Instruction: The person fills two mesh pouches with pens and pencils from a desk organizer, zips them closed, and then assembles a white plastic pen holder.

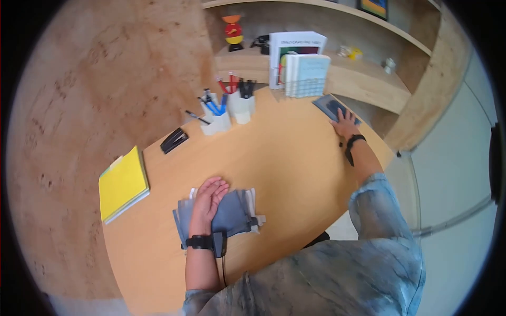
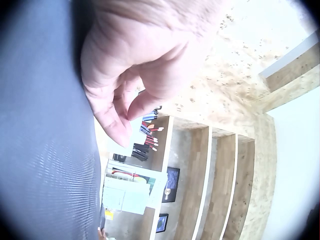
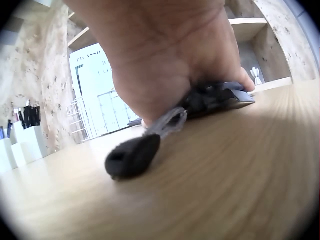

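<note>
My left hand (image 1: pixel 210 199) rests on its side on a stack of grey-blue, fabric-like flat pieces (image 1: pixel 234 209) with pale strips at their edges. In the left wrist view its fingers (image 2: pixel 107 112) bend loosely toward the thumb, nothing between them, beside a grey, finely ribbed surface (image 2: pixel 45 150). At the far right edge of the table, my right hand (image 1: pixel 345 126) lies with fingers spread on a flat dark blue-grey piece (image 1: pixel 324 104). In the right wrist view the palm hides most of that dark piece (image 3: pixel 232 95).
On the wooden table (image 1: pixel 274 152) stand white pen holders (image 1: pixel 216 125) with pens, a black stapler (image 1: pixel 174 140) and a yellow-topped stack of paper (image 1: pixel 122 181). A wire rack (image 1: pixel 305 87) holds books at the back. Behind runs a shelf (image 1: pixel 363 79) with small figures.
</note>
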Tool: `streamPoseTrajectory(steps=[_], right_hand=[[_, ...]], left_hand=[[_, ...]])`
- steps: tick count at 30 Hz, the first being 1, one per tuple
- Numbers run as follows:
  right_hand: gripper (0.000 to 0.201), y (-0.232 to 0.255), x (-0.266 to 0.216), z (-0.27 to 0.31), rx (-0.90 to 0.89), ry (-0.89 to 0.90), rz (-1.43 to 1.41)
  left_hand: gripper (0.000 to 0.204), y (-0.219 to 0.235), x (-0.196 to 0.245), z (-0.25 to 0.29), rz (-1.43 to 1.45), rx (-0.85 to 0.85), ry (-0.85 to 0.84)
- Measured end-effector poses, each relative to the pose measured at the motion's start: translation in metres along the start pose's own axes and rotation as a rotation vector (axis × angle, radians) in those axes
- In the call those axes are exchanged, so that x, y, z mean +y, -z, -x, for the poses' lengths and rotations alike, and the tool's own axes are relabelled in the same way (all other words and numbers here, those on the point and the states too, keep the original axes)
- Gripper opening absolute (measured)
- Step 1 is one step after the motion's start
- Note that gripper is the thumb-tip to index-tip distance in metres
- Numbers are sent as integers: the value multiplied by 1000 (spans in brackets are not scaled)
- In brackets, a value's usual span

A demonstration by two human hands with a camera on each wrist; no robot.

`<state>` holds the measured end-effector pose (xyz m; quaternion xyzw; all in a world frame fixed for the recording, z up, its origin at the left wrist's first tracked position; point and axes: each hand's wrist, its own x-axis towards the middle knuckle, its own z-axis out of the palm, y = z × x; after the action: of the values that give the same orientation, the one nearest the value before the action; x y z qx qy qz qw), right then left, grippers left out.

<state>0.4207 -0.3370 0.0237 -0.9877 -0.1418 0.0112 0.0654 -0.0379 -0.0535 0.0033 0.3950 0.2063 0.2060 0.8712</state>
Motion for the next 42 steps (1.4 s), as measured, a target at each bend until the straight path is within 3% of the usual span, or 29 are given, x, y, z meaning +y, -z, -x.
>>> streamPoseTrajectory(steps=[2,5,8,10,12,16,19,22,27,33,38,42], right_hand=[[75,8,-6,1,-22,-20,66],[72,4,-28,-9,125,43,218],[59,29,-88,32,226,396,135],[38,49,-142,67,8,544,-178],[26,32,-186,95,-145,882,-427],[23,42,-253,195,-522,1159,-367],[28,34,-272,233,-646,1324,-263],[30,-3,-277,233,-710,1320,-253],[20,-22,-273,231,-766,1197,-391],[10,-19,-266,231,-736,1161,-571],[9,0,-264,235,-691,1156,-557],[7,10,-261,229,-917,1079,-1029]], left_hand=[[16,-2,0,1,10,6,-3],[16,2,-1,-1,24,-10,-8],[16,3,-2,-2,39,-18,-9],[16,2,-2,-2,43,-24,-6],[16,1,0,0,48,-29,-9],[16,4,0,1,86,-17,-20],[16,9,-1,-2,180,-18,-68],[16,7,2,3,326,-1,-130],[19,7,8,4,483,-23,-166],[20,-7,39,18,222,-81,-188],[18,-16,82,46,78,-2,-334],[18,-4,107,67,81,52,-465]])
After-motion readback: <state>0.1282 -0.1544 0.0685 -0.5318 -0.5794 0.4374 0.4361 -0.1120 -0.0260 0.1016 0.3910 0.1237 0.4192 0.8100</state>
